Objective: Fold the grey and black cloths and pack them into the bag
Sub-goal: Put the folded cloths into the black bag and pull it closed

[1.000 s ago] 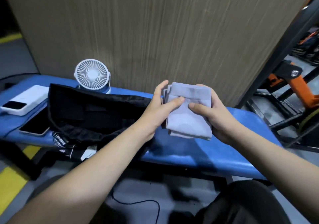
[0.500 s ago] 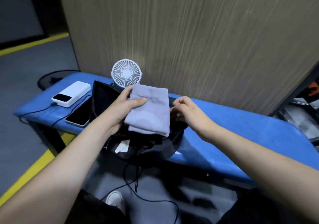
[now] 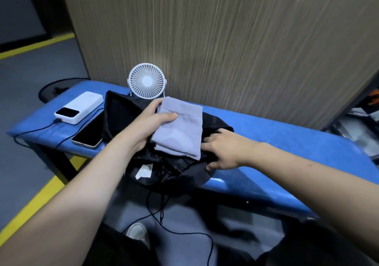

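Lying farthest out to the left of the left hand (image 3: 146,125), a white rectangular power bank (image 3: 79,107) with a dark display rests on the blue padded bench (image 3: 276,142), a black cable (image 3: 39,130) plugged into its near end and trailing off over the bench edge. Just right of it, between the power bank and the left wrist, a black-screened smartphone (image 3: 88,133) lies flat with its glass up. Beyond the left hand, against the wood-grain wall panel (image 3: 225,40), a small round white desk fan (image 3: 146,80) stands upright, facing the person. The left hand pinches the folded grey cloth (image 3: 179,127) at its upper left edge, thumb laid across the top face and fingers curled behind; the cloth hangs as a neat rectangle directly over the black drawstring fabric bag (image 3: 127,114), which is spread on the bench beneath both hands, its lower part drooping off the near edge with a white label (image 3: 144,171) showing and thin black cords (image 3: 162,206) dangling toward the floor. Just right of the cloth, the right hand (image 3: 222,152) reaches into the bag's dark folds, fingers curled around the black fabric, thumb under the rim; whether a black cloth is among those folds cannot be made out. Below the hands, a white shoe (image 3: 138,234) shows on the grey floor
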The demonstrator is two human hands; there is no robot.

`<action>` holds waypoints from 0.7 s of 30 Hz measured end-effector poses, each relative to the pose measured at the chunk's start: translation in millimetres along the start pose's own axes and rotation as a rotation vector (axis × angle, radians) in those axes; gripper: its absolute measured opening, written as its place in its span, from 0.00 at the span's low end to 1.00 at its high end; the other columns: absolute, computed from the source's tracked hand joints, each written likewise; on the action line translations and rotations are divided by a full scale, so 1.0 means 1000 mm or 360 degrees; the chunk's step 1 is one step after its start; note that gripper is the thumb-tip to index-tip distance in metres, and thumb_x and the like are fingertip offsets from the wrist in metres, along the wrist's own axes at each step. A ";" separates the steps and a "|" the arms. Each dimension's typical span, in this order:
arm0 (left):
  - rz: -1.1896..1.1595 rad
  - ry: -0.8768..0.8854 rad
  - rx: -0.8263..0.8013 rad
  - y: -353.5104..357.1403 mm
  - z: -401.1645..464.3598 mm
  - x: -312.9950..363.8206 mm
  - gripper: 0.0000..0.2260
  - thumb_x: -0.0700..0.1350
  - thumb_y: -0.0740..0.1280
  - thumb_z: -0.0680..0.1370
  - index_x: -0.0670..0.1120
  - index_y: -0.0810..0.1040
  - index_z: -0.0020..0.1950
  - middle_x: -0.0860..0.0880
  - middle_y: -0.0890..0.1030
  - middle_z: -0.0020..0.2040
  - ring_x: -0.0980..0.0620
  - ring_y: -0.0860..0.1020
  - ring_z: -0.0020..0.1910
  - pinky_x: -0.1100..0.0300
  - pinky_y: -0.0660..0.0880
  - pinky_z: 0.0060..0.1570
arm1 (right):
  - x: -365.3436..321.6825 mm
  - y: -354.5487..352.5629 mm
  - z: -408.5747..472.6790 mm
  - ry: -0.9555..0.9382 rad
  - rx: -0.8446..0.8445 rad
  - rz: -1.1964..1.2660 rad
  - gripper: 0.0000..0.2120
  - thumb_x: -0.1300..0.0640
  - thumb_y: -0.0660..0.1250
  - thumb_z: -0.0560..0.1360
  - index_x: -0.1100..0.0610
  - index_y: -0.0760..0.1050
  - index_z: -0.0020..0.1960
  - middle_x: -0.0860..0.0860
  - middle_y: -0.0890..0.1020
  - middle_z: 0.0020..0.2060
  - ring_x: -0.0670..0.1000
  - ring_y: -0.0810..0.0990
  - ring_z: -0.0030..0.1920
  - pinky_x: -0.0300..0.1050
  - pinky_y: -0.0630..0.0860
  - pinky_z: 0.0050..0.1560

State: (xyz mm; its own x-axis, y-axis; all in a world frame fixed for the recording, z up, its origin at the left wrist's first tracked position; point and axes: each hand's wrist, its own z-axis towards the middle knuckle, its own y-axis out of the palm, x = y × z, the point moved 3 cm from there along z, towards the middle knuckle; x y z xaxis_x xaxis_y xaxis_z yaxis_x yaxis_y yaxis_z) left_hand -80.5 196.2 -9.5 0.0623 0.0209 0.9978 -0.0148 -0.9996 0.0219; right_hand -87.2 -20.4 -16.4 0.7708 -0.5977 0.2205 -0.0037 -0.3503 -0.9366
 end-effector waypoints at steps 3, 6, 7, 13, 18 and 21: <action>0.0045 0.0013 0.0003 0.004 0.004 -0.001 0.17 0.39 0.71 0.77 0.51 0.76 0.64 0.52 0.84 0.55 0.55 0.83 0.52 0.62 0.77 0.48 | -0.004 -0.008 -0.005 -0.0190 0.0089 -0.0014 0.13 0.53 0.63 0.72 0.48 0.78 0.55 0.50 0.80 0.48 0.56 0.77 0.53 0.51 0.66 0.59; 0.0084 0.0061 0.0017 0.008 0.007 -0.001 0.18 0.38 0.71 0.78 0.51 0.75 0.65 0.54 0.83 0.54 0.59 0.82 0.50 0.66 0.77 0.45 | -0.005 -0.014 -0.011 -0.0359 0.0183 -0.0021 0.19 0.59 0.57 0.65 0.49 0.81 0.48 0.48 0.81 0.43 0.55 0.77 0.49 0.51 0.64 0.66; 0.0126 0.0092 0.0017 0.009 0.008 -0.002 0.18 0.38 0.71 0.77 0.51 0.75 0.65 0.54 0.82 0.55 0.59 0.82 0.50 0.66 0.77 0.46 | -0.006 -0.017 -0.014 -0.0387 0.0201 -0.0007 0.20 0.60 0.56 0.64 0.50 0.82 0.48 0.49 0.81 0.42 0.55 0.78 0.49 0.52 0.62 0.69; 0.0313 0.0140 -0.0106 0.022 0.007 -0.001 0.18 0.39 0.72 0.76 0.55 0.76 0.62 0.54 0.83 0.56 0.57 0.82 0.56 0.60 0.76 0.52 | 0.002 -0.029 -0.024 -0.0328 0.0274 0.0098 0.12 0.55 0.58 0.68 0.52 0.80 0.43 0.47 0.82 0.41 0.53 0.78 0.48 0.49 0.62 0.69; 0.0323 0.0111 -0.0289 0.035 -0.001 0.002 0.18 0.42 0.74 0.75 0.54 0.77 0.63 0.56 0.83 0.54 0.57 0.82 0.55 0.59 0.78 0.54 | 0.016 -0.027 -0.033 -0.0173 0.0412 -0.0116 0.11 0.45 0.63 0.71 0.48 0.79 0.48 0.47 0.82 0.35 0.54 0.78 0.43 0.56 0.66 0.67; 0.0435 0.0172 -0.0234 0.037 -0.001 0.004 0.22 0.49 0.75 0.70 0.55 0.77 0.63 0.55 0.83 0.57 0.57 0.82 0.57 0.54 0.78 0.59 | 0.022 -0.024 -0.036 -0.0143 0.0417 -0.0233 0.10 0.45 0.65 0.72 0.48 0.80 0.49 0.47 0.81 0.36 0.53 0.79 0.44 0.56 0.62 0.69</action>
State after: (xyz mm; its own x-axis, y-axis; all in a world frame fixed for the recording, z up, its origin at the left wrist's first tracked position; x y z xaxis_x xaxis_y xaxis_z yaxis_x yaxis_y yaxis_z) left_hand -81.4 159.0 -5.0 -0.0700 -0.2381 0.9687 -0.1611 -0.9557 -0.2465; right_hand -93.4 -50.9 20.8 0.8041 -0.4845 0.3446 0.2671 -0.2234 -0.9374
